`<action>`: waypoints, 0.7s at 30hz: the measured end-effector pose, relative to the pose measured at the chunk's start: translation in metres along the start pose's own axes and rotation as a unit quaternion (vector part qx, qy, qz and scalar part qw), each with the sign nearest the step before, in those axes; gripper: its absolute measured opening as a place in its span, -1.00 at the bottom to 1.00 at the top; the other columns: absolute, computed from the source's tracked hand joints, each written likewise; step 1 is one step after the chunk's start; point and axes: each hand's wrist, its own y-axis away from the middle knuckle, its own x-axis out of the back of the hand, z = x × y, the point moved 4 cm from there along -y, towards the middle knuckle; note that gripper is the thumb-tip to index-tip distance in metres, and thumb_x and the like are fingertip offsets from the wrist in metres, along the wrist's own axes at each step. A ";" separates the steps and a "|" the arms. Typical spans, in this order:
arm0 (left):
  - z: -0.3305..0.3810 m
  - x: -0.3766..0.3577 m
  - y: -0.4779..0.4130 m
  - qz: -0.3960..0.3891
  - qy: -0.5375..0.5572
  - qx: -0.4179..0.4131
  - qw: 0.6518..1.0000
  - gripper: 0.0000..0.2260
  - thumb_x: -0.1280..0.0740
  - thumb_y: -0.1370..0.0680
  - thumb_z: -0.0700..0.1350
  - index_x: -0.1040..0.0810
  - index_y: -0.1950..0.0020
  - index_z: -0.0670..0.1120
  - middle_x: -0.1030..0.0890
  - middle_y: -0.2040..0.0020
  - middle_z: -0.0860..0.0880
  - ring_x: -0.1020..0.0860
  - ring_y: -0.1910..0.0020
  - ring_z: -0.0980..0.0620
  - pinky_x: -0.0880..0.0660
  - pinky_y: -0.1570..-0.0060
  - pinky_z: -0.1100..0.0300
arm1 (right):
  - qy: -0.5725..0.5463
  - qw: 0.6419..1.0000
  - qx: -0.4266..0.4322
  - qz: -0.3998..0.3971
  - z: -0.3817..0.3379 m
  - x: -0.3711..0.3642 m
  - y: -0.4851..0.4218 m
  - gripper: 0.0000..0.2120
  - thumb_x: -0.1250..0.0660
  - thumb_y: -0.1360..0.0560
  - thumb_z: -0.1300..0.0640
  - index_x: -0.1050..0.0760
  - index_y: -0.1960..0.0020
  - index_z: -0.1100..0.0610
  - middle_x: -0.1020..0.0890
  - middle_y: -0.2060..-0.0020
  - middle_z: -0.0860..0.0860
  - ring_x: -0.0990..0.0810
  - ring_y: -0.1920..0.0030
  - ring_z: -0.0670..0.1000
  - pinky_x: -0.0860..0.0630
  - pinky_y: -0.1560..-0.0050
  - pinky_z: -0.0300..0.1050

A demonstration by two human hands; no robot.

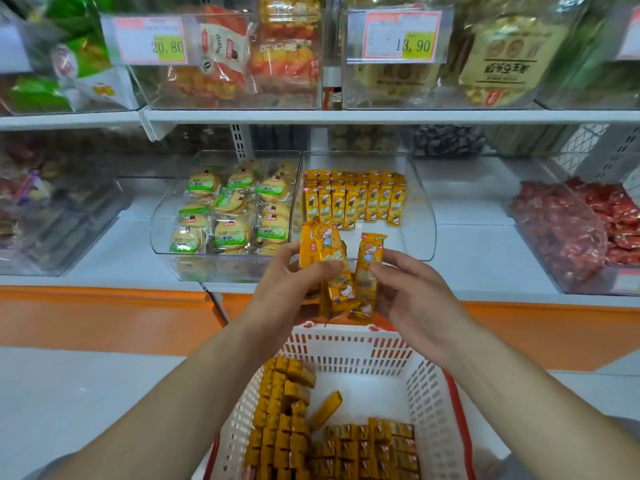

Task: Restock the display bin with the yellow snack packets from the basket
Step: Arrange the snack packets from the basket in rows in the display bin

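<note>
- Left hand (291, 282): raised above the basket's far rim, in front of the shelf edge. Its fingers (289, 252) and thumb are curled round a bunch of yellow snack packets (323, 258), which fan out upward and downward from the grip.
- Right hand (412, 292): level with the left and just beside it. Thumb and fingertips pinch a single packet (370, 254) near its middle, held roughly upright with the cartoon print facing the camera.
- The lower ends of the bunch and the single packet overlap between the two hands; cannot tell whether they touch.
- Display bin (420, 216): clear plastic with a curved front, on the white shelf (471, 244) straight ahead of the hands. Stocked rows (353, 199) of the same yellow packets stand upright at its back; the front floor of the bin is bare.
- Basket (363, 355): white slotted plastic with a red rim, below the hands. Its packets (284, 431) are stacked along the left wall and near edge; one loose packet (325, 410) lies tilted on the basket floor.
- Neighbouring bin (162, 220), left of the display bin: green-labelled round cakes.
- Far right: bin of red-wrapped sweets (568, 233).
- Upper shelf: price tags (152, 39) reading 20.80 and 13.90.
</note>
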 end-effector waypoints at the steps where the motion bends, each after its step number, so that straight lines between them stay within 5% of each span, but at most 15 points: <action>1: 0.001 0.002 -0.002 -0.001 -0.005 -0.003 1.000 -0.43 -0.59 -0.31 -0.07 -0.50 -0.27 -0.01 -0.75 0.04 -0.06 -0.74 0.09 -0.15 -0.65 0.21 -0.02 | 0.001 1.000 -0.002 0.012 -0.001 0.002 -0.002 -0.67 -0.37 -0.52 0.25 -0.55 -0.28 0.21 -0.69 -0.08 0.23 -0.71 -0.02 0.21 -0.66 0.13 0.08; 3: 0.005 0.008 -0.006 0.001 -0.015 -0.009 1.000 -0.38 -0.65 -0.28 -0.06 -0.50 -0.28 0.00 -0.75 0.05 -0.04 -0.74 0.08 -0.14 -0.65 0.20 -0.01 | 0.045 0.998 0.015 0.051 -0.005 0.007 -0.009 -0.70 -0.39 -0.52 0.23 -0.59 -0.24 0.06 -0.72 -0.02 0.17 -0.73 0.06 0.13 -0.62 0.22 -0.01; 7: 0.017 0.024 -0.018 0.021 -0.075 -0.043 0.996 -0.34 -0.59 -0.25 0.04 -0.45 -0.30 0.07 -0.73 0.05 0.01 -0.74 0.05 -0.09 -0.69 0.16 -0.05 | 0.231 0.963 0.095 0.106 -0.035 0.015 -0.039 -0.54 -0.48 -0.43 0.13 -0.51 -0.25 -0.21 -0.73 0.05 0.03 -0.70 -0.02 0.07 -0.55 -0.11 0.05; 11: 0.022 0.040 -0.032 0.044 -0.094 -0.058 0.993 -0.43 -0.56 -0.44 -0.14 -0.39 -0.36 0.04 -0.72 0.02 -0.07 -0.74 0.08 -0.14 -0.69 0.11 -0.17 | 0.360 0.906 0.164 0.151 -0.060 0.021 -0.094 -0.55 -0.50 -0.43 0.23 -0.44 -0.20 -0.09 -0.61 0.06 -0.01 -0.67 0.02 0.10 -0.64 -0.01 0.06; 15: 0.023 0.052 -0.045 0.061 -0.078 -0.063 0.993 -0.48 -0.55 -0.45 -0.17 -0.41 -0.32 0.04 -0.72 0.05 -0.07 -0.74 0.15 -0.11 -0.67 0.27 0.05 | 0.464 0.846 0.182 0.189 -0.062 0.035 -0.163 -0.60 -0.46 -0.41 0.31 -0.42 -0.11 -0.02 -0.55 0.19 -0.06 -0.60 0.10 0.11 -0.60 -0.01 0.14; 21: 0.021 0.056 -0.060 0.061 -0.086 -0.058 0.993 -0.38 -0.58 -0.43 -0.11 -0.37 -0.38 0.10 -0.72 0.00 -0.02 -0.74 0.12 -0.06 -0.68 0.22 0.06 | 0.488 0.840 0.107 0.211 -0.044 0.059 -0.241 -0.48 -0.50 -0.40 0.38 -0.48 -0.31 0.18 -0.58 0.15 0.04 -0.58 0.06 0.07 -0.54 -0.08 -0.04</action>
